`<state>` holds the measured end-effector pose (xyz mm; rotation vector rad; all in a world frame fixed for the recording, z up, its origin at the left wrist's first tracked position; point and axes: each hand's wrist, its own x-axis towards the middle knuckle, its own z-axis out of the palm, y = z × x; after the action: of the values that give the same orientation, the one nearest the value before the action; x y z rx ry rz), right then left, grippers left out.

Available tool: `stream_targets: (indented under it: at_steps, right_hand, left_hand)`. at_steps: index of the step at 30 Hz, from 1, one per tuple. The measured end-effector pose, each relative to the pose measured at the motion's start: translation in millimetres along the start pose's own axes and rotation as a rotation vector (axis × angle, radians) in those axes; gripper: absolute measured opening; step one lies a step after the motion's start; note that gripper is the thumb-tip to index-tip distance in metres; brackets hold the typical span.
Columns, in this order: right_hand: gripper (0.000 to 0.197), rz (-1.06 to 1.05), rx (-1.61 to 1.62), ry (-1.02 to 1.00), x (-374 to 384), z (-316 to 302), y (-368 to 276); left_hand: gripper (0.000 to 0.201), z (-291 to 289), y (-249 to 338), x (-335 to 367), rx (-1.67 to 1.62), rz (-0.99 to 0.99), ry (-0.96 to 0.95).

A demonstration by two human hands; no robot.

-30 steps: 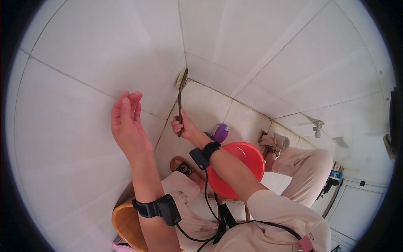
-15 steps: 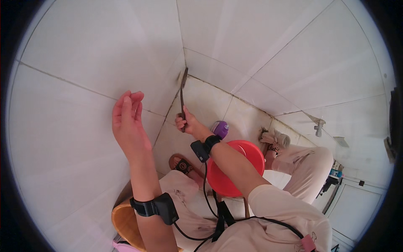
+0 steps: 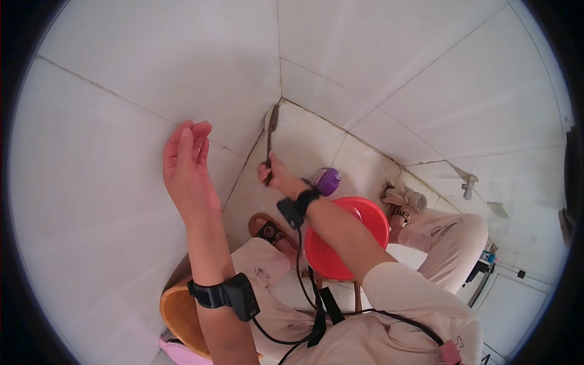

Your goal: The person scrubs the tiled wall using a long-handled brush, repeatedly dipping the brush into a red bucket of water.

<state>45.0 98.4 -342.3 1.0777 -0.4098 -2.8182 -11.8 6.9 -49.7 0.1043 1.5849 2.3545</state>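
My right hand [image 3: 278,174] is closed round the dark handle of a scrub brush [image 3: 269,143]. The brush's head lies in the low corner where the left wall meets the floor, its pale bristle side against the left wall. Raised beside that wall, my left hand [image 3: 190,164] holds nothing; its fingers are loosely bent and partly apart. Close to my right wrist, a purple bottle [image 3: 328,182] rests on the floor. Under my right forearm is a red basin [image 3: 328,258], on what looks like a wooden stool.
White tiled walls [image 3: 340,48] close in ahead and on the left, with dark stained joints. A metal tap [image 3: 468,187] juts from the right wall. An orange-brown tub [image 3: 182,316] stands by my left elbow. Black cables [image 3: 304,267] run from my wrist straps across my lap.
The brush head has shifted slightly in the corner and turned to show more of its bristle side. My left hand stays raised by the wall. The view has shifted a little.
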Motion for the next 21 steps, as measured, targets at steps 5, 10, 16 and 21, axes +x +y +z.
stream_targets:
  at_steps: [5,10,16,21]
  right_hand:
    - [0.053,-0.493,-0.725,0.498,5.4,-30.7,-32.5]
    - [0.058,-0.420,-1.008,0.602,9.9,-65.5,22.4]
    - [0.056,-0.409,-1.012,0.533,-2.9,-113.5,59.2]
    - [0.054,-0.063,-0.219,-0.109,-1.8,-31.4,27.4]
  left_hand:
    - [0.021,-3.2,3.7,0.8,0.006,-0.028,0.007]
    - [0.023,-2.0,7.4,-2.4,0.043,-0.024,0.002]
    - [0.023,3.8,2.1,-0.7,0.025,-0.034,-0.011]
    - [0.022,0.0,7.7,-4.3,0.043,-0.044,-0.029]
